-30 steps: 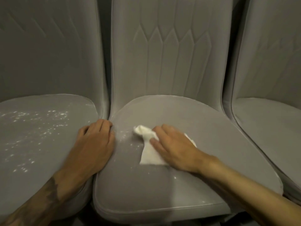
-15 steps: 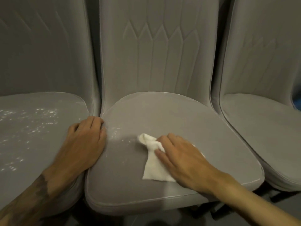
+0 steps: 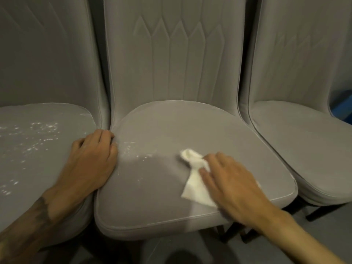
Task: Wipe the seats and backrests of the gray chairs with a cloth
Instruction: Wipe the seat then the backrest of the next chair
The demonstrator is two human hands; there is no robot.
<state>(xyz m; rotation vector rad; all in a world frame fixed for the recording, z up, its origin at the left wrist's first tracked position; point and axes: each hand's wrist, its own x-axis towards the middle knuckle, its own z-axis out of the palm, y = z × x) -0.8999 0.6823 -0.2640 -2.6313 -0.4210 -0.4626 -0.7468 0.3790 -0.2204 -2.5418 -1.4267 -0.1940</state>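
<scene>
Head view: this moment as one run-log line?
step: middle seat wipe | right hand: presses white cloth on seat | left hand: rests at left seat edge | residue: white specks left of cloth, more on left seat

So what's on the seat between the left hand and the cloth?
White specks on the gray seat, nearer the left hand than the cloth. The head view shows it.

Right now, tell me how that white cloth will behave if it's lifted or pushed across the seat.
The cloth would probably hang limp: it lies twisted and creased under the right hand. It looks thin, so likely light. Pushed, it may bunch further on the seat, as its far end already has.
</scene>
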